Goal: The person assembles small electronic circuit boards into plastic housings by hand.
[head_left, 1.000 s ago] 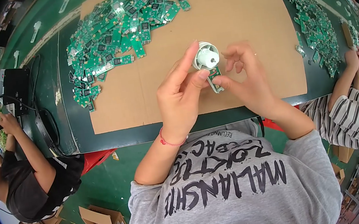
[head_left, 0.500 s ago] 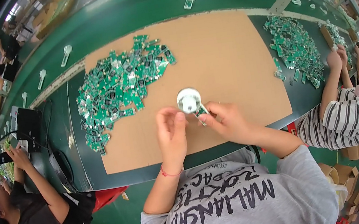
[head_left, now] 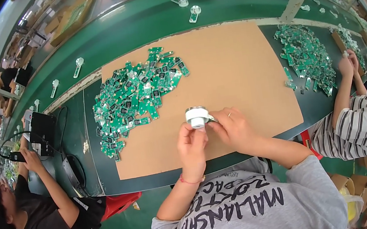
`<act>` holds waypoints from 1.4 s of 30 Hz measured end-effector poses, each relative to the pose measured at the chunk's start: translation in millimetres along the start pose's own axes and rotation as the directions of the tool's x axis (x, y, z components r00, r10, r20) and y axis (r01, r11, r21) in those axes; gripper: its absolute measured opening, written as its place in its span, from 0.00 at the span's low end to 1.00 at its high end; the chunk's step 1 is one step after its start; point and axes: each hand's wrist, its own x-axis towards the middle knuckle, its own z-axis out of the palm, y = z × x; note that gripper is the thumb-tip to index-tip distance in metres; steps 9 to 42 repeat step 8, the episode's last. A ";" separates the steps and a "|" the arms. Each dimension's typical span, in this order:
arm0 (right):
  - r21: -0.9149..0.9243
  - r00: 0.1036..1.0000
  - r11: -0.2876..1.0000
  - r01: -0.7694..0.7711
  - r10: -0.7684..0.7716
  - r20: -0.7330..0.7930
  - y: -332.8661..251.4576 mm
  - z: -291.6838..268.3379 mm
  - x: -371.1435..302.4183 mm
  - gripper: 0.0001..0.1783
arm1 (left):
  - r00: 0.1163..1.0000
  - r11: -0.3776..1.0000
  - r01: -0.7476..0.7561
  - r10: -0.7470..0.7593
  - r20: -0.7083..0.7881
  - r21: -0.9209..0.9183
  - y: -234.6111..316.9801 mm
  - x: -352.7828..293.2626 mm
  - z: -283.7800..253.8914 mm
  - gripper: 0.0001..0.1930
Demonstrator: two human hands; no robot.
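Above the near part of the cardboard sheet (head_left: 233,71), I hold a white round part (head_left: 197,115) with a short cylinder on its near side. A narrow arm reaches from it toward my right hand (head_left: 237,130), whose thumb and fingers pinch that arm. My left hand (head_left: 192,152) is closed at the cylinder's lower end, fingertips against it. A heap of small green circuit boards (head_left: 136,93) covers the left side of the sheet; neither hand touches it.
Beyond the sheet runs a green conveyor belt (head_left: 148,19) carrying several white round-headed pieces, one (head_left: 195,14) straight ahead. Another board heap (head_left: 306,56) lies right, near a co-worker in a striped shirt (head_left: 356,124). At left sit a black box (head_left: 44,128) with cables and a co-worker in black (head_left: 44,216).
The white round part has tipped, so its side and cylinder now show instead of its open face. My left hand has moved in from beside it to grip the cylinder's end. The view has shifted slightly.
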 end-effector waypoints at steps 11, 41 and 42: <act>0.427 0.770 0.673 -0.604 0.354 0.531 8.2 -14.5 13.6 0.08 | 0.689 0.191 -0.640 0.572 0.446 0.744 9.7 15.0 -2.3 0.10; 0.427 0.770 0.673 -0.604 0.354 0.531 8.2 -14.5 13.6 0.08 | 0.689 0.191 -0.640 0.572 0.446 0.744 9.7 15.0 -2.3 0.10; 0.427 0.770 0.673 -0.604 0.354 0.531 8.2 -14.5 13.6 0.08 | 0.689 0.191 -0.640 0.572 0.446 0.744 9.7 15.0 -2.3 0.10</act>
